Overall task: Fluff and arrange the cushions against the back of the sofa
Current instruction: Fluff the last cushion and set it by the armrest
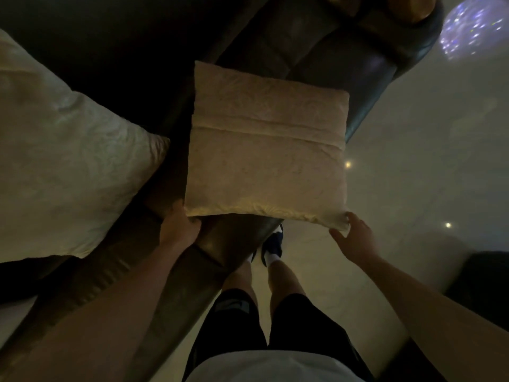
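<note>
A square beige cushion [264, 150] with a seam across its middle is held flat above the front edge of the dark leather sofa [316, 48]. My left hand [179, 227] grips its near left corner from below. My right hand [352, 235] pinches its near right corner with fingers spread. A second, paler cushion [63, 166] lies on the sofa seat at the left, apart from both hands.
The sofa's rounded front edge [228, 241] runs diagonally under the held cushion. My legs and dark shoes [272, 244] stand on the glossy pale floor [413, 175] beside it. A dark object [484, 285] sits at the right. A light patch [473, 26] glows at top right.
</note>
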A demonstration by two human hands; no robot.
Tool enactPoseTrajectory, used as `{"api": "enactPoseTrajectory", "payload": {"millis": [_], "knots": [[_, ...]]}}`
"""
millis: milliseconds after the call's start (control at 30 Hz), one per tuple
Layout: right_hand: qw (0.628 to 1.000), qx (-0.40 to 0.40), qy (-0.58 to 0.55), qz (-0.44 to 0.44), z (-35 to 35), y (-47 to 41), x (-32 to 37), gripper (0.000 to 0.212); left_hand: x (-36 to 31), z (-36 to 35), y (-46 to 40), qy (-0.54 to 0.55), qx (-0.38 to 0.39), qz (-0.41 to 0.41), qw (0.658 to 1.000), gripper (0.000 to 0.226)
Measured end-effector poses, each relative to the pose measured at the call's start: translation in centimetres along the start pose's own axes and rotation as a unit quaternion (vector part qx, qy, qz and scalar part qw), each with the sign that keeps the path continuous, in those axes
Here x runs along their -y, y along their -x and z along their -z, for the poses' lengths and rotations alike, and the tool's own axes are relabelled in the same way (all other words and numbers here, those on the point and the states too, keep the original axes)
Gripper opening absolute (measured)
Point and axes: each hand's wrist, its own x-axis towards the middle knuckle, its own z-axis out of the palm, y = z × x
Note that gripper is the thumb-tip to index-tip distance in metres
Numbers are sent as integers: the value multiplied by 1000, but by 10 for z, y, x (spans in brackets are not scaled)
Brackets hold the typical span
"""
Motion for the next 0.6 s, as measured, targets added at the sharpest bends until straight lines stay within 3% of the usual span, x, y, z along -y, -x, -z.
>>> {"api": "enactPoseTrajectory", "payload": {"millis": [200,433,600], "knots": [[997,-19,-49,-64,-15,-21,2,65,6,-2,-35,37,50,25,998,82],[995,8,-77,-64,-19,-42,-2,66,7,-7,-65,149,59,63,985,102],[996,-9,-54,-77,-14,-48,-1,58,5,-13,-62,150,58,67,985,99]]}}
